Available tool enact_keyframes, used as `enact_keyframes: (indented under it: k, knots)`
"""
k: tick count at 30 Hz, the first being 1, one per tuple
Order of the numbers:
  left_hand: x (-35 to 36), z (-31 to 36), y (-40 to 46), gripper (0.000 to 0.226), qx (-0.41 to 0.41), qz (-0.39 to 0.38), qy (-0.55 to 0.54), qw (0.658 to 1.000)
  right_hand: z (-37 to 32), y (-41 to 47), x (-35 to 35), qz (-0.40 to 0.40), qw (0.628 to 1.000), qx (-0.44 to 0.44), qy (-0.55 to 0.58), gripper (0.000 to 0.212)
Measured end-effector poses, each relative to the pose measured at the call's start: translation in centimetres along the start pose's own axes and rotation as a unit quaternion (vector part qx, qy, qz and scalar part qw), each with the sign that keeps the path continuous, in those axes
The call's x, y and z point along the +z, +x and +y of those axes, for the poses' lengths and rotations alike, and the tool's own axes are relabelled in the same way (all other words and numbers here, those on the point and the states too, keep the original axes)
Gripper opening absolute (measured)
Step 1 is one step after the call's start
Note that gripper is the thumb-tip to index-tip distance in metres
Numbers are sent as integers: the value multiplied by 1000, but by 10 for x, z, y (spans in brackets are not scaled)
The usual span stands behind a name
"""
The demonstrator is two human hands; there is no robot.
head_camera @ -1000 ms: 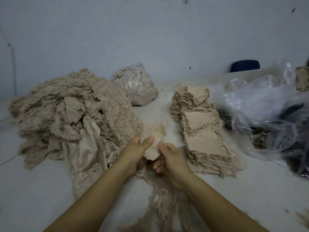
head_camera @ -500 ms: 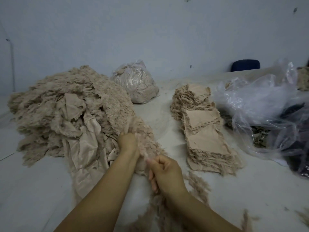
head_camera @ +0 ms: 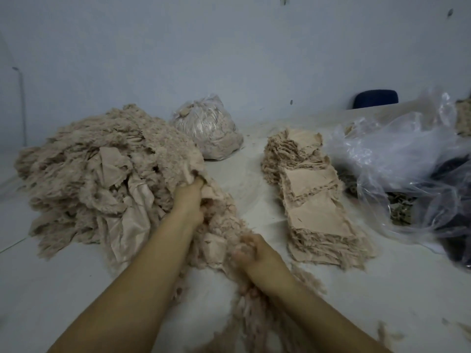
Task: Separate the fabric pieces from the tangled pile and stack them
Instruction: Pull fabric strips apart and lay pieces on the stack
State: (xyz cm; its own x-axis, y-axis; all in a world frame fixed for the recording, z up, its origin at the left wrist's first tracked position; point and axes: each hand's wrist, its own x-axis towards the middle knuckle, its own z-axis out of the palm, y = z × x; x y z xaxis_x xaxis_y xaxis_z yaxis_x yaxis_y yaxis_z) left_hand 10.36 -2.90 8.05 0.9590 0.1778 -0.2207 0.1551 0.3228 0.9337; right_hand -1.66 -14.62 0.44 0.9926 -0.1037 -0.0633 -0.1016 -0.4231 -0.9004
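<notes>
- A big white table (head_camera: 76, 289) is holding everything, and a pale blue wall (head_camera: 229, 47) is standing behind it.
- A big tangled pile (head_camera: 96, 179) of fuzzy beige fabric is sitting on the left side of the table. Smooth flat bits are poking out among the frayed ones.
- A big clear plastic bag (head_camera: 397, 154) is lying open and crumpled on the right side. Something dark is showing through it at the far right, and some brownish scraps are sitting low inside it. I cannot tell what the dark thing is.
- A row of neat stacks (head_camera: 313, 197) of beige fabric pieces is lying between the pile and the big bag. The flat squares are sitting on top, and the frayed edges are sticking out at the sides.
- A smaller plastic bag (head_camera: 209, 131) is sitting at the back, just behind the pile. It is looking full and round, stuffed with beige fabric.
- The left hand (head_camera: 190, 200) is reaching into the right edge of the pile. Its fingers are curling into the fabric and gripping a bunch of it.
- The right hand (head_camera: 254, 256) is sitting nearer, in front of the stacks. Its fingers are curling around a frayed strand of fabric (head_camera: 244, 309) that is trailing down toward the front edge.
- A dark blue chair back (head_camera: 376, 98) is peeking up behind the table.
- A few loose fluffy scraps (head_camera: 384, 335) are lying on the table at the front right.
</notes>
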Motion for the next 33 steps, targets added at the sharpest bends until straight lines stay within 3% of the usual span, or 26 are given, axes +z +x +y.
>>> enact_keyframes:
  k: [3,5,7,9,12,14,17,19,21,24,26,30,33]
  knots:
    - [15,-23,-19,14,-9,-61,-8,998,-20,11,-7,4,973,48,227,35]
    - [16,-33,-27,15,-31,-86,-28,995,-26,17,-10,27,958,54,280,38]
    - [15,-40,-36,11,-56,-122,-51,990,-29,21,-13,80,937,54,336,22]
    - [9,-45,-45,11,-90,-174,-41,980,-30,24,-16,116,893,57,431,10]
    - [-2,-50,-56,23,-106,-237,7,966,-29,27,-24,161,838,70,516,23]
    - [-4,-53,-62,28,-59,-231,66,969,-28,30,-24,197,817,54,539,21]
    - [-1,-58,-65,50,112,-202,163,959,-24,35,-21,280,869,24,407,12]
    - [3,-58,-66,43,186,-194,158,950,-21,35,-23,316,896,-11,311,11]
    - [9,-57,-63,27,146,-149,69,976,-16,34,-27,339,903,-40,261,9]
    - [16,-60,-64,19,-49,-121,-95,987,-7,35,-33,356,906,-62,222,9]
    - [16,-66,-66,13,-119,-122,-51,984,-2,34,-35,348,914,-77,195,9]
    - [15,-66,-63,35,-127,-177,-27,976,2,32,-41,293,940,-89,147,14]
    - [23,-65,-66,21,-47,-185,12,982,3,33,-49,287,942,-72,158,16]
